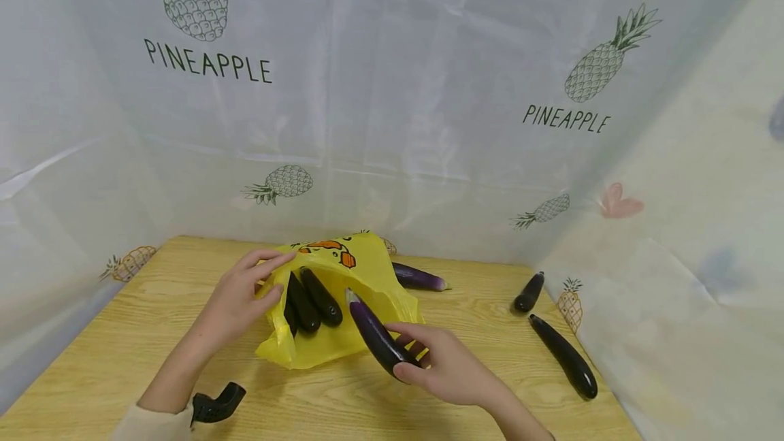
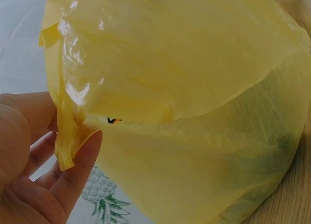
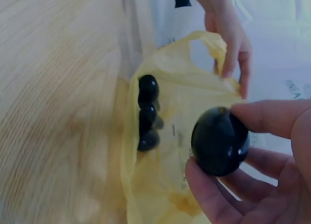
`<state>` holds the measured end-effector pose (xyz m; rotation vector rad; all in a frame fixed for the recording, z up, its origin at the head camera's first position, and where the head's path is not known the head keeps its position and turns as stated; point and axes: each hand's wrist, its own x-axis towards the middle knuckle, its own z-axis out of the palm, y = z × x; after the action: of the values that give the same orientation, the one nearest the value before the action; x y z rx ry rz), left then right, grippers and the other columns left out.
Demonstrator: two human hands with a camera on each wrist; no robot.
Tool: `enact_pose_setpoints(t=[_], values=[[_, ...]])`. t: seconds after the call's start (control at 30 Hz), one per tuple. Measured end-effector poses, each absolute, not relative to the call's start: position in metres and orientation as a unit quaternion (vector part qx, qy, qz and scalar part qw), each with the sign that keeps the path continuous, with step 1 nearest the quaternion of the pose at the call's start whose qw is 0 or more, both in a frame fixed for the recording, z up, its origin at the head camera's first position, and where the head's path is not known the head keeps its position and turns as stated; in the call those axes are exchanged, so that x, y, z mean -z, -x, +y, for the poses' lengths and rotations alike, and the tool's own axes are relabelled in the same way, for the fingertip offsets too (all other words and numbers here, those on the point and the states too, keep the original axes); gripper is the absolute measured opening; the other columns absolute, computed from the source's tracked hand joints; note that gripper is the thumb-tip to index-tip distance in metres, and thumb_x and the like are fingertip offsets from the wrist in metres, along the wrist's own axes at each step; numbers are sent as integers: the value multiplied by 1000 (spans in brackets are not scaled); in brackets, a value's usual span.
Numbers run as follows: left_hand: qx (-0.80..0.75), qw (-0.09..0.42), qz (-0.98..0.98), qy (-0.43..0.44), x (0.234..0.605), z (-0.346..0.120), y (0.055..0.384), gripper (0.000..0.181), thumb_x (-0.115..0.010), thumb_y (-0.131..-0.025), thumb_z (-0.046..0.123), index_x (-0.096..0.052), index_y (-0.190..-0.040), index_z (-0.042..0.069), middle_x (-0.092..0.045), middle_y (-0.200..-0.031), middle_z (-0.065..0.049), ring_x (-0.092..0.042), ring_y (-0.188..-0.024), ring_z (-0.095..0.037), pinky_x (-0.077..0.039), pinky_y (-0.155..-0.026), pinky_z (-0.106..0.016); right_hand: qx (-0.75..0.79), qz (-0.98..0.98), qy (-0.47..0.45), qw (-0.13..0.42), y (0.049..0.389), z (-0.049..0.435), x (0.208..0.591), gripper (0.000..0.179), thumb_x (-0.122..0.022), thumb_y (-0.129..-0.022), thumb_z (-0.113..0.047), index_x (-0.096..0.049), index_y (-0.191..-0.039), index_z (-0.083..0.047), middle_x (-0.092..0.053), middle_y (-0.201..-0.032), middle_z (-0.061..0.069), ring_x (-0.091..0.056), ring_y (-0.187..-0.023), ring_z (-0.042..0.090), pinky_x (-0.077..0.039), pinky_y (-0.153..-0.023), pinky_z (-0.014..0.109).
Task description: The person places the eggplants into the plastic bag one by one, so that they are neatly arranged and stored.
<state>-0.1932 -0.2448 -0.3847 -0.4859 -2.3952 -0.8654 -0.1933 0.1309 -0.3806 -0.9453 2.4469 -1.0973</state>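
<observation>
A yellow plastic bag (image 1: 376,267) with a printed cartoon lies on the table, its mouth facing me. My left hand (image 1: 235,301) pinches the bag's upper left rim, and the left wrist view shows the folded plastic (image 2: 65,131) between thumb and fingers. Inside the bag, three dark eggplants (image 1: 320,297) lie side by side. My right hand (image 1: 450,366) grips another purple eggplant (image 1: 375,335) near its rounded end, the stem end pointing into the bag's mouth. Seen from the right wrist, that eggplant (image 3: 218,141) appears end-on between thumb and fingers.
Behind the bag's right side lies a purple eggplant (image 1: 419,278), partly hidden. Toward the table's right edge are a short dark eggplant (image 1: 529,292) and a longer one (image 1: 565,356). A pineapple-print sheet (image 1: 392,121) hangs around the wooden table (image 1: 122,352). A black curved piece (image 1: 217,403) sits at my left wrist.
</observation>
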Motion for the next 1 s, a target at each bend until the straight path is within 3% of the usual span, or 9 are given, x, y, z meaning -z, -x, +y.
enact_pose_setpoints(t=[0.6,0.87,1.0], values=[[325,269,-888,183,385,-242,193,58,-75,-91,-5,-66,-146,9,-61,-137,-10,-43,-66,-4,-43,-63,-25,351,882,305,80,231,72,402,56,-73,-101,-23,-57,-154,-14,-71,-127,10,-70,-94,18,-57,-73,28],[329,260,-890,181,385,-240,191,58,-75,-91,-6,-65,-147,8,-61,-138,-11,-43,-65,-5,-42,-62,-25,339,894,289,46,242,54,417,56,-71,-100,-14,-57,-153,-7,-72,-126,15,-57,-69,8,-46,-59,25],[330,256,-891,181,385,-239,192,58,-75,-92,-5,-65,-147,8,-60,-138,-11,-42,-64,-4,-42,-62,-25,332,903,271,35,248,48,425,56,-71,-100,-12,-57,-153,-6,-71,-130,16,-62,-77,12,-44,-60,26]])
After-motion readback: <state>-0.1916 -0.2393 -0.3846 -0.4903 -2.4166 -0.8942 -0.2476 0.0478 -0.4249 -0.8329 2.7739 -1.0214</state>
